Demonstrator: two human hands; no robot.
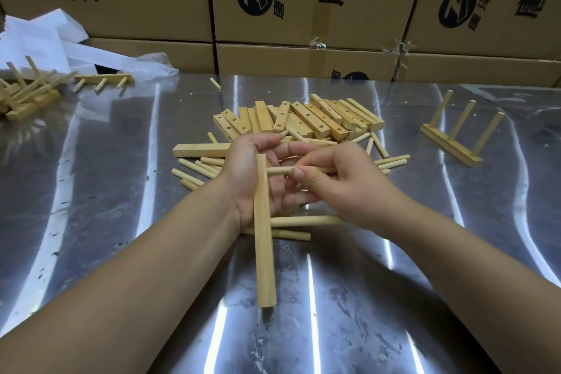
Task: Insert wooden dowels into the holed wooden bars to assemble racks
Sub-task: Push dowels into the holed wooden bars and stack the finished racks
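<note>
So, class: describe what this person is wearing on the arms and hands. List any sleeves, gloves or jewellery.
Nothing worn is visible. The left forearm and right forearm are bare to the frame's edge, with no sleeves in view. The left hand and right hand show no gloves, rings, watch or bands.
</note>
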